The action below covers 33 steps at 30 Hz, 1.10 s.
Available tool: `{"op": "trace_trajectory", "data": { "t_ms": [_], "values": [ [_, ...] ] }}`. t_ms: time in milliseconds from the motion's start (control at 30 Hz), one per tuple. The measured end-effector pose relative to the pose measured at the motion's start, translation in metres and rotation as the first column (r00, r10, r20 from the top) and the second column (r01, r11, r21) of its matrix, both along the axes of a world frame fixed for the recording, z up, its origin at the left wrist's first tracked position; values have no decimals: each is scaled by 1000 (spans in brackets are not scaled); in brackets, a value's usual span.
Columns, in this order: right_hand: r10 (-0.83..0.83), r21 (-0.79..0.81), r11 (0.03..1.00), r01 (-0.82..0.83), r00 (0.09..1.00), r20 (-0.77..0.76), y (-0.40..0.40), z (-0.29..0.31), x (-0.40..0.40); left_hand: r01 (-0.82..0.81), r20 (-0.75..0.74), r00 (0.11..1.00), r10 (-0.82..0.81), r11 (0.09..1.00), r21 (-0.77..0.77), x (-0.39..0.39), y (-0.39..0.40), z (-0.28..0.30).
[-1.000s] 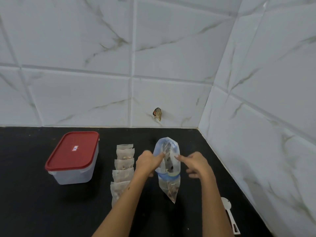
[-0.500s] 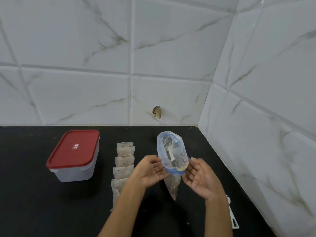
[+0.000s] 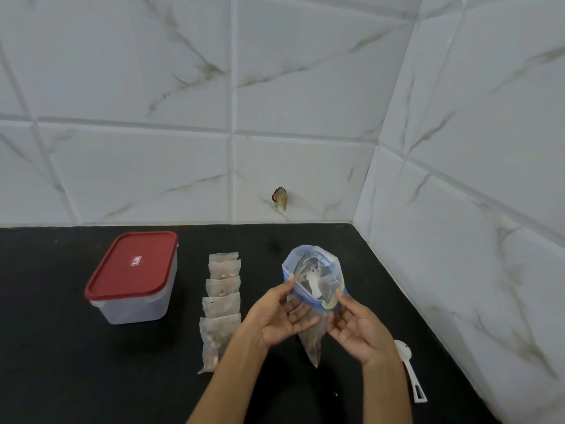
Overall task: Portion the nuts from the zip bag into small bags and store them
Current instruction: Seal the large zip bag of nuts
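Observation:
I hold a clear zip bag (image 3: pixel 312 270) with a blue zip rim above the black counter, its mouth wide open and tilted toward me. My left hand (image 3: pixel 279 316) pinches the left side of the rim with thumb and fingers. My right hand (image 3: pixel 357 327) pinches the right side, palm up. The bag's lower tip (image 3: pixel 313 347) hangs between my wrists with a few nuts in it. A row of several small filled bags (image 3: pixel 221 304) lies overlapping on the counter to the left of my hands.
A clear plastic box with a shut red lid (image 3: pixel 133 275) stands at the left. A white plastic scoop (image 3: pixel 408 368) lies on the counter by my right wrist. White tiled walls close the back and right; a small stub (image 3: pixel 279 198) sticks out of the back wall.
My hands turned from gripping the bag's top with knuckles up to palms up under the rim. The bag's mouth opened wider and tilted toward me.

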State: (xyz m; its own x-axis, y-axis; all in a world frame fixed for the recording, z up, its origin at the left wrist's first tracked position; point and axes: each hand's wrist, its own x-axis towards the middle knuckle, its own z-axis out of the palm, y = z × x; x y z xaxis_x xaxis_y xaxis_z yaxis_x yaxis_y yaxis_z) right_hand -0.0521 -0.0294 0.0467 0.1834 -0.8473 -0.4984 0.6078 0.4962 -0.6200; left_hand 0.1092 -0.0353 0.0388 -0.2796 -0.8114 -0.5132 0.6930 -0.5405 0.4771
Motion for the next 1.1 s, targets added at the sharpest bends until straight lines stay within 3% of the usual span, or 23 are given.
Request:
{"op": "trace_trajectory", "data": {
  "t_ms": [100, 167, 267, 333, 433, 500, 567, 600, 633, 700, 800, 867, 967, 1100],
  "values": [
    [-7, -12, 1000, 9, 988, 152, 1, -3, -1, 35, -8, 999, -36, 992, -120, -1, 4, -1],
    [28, -53, 998, -21, 990, 138, 2, -2, -3, 37, 32, 999, -32, 987, -154, -2, 5, -2],
    [16, -79, 997, -25, 994, -109, 3, 1, -4, -8, 156, 987, 27, 992, -122, -5, 7, 0],
    [-46, -94, 996, 15, 938, -344, 5, 5, -2, -58, 314, 945, 90, 992, -110, -9, 8, 2],
    [-193, -170, 980, 109, 750, -633, 4, 7, 5, -133, 591, 779, 210, 976, -173, -18, 10, 1],
    [-298, -266, 954, 135, 507, -809, 3, 7, 14, -129, 742, 591, 315, 946, -298, -26, 13, -1],
    [-345, -332, 938, 95, 315, -884, 5, 8, 25, -42, 840, 405, 361, 925, -377, -31, 15, -1],
    [-347, -342, 937, 67, 282, -895, 5, 8, 29, 9, 862, 355, 361, 921, -389, -32, 16, 0],
    [-329, -332, 942, 40, 286, -900, 5, 9, 32, 53, 873, 346, 344, 921, -385, -32, 15, 2],
    [-280, -291, 956, 47, 453, -847, 3, 13, 29, 73, 855, 444, 268, 940, -332, -25, 12, 5],
    [-151, -184, 982, 51, 796, -586, 1, 18, 12, -39, 586, 797, 148, 980, -194, -12, 7, 10],
    [-67, -105, 994, 27, 915, -398, 2, 16, 6, -112, 367, 920, 140, 989, -98, -8, 6, 11],
    [-44, -56, 998, 32, 972, -232, 2, 15, 7, -113, 297, 946, 128, 991, -65, -7, 4, 10],
    [-126, -112, 989, 93, 932, -340, 0, 15, 15, -105, 251, 961, 112, 994, -41, -5, 6, 15]
  ]
}}
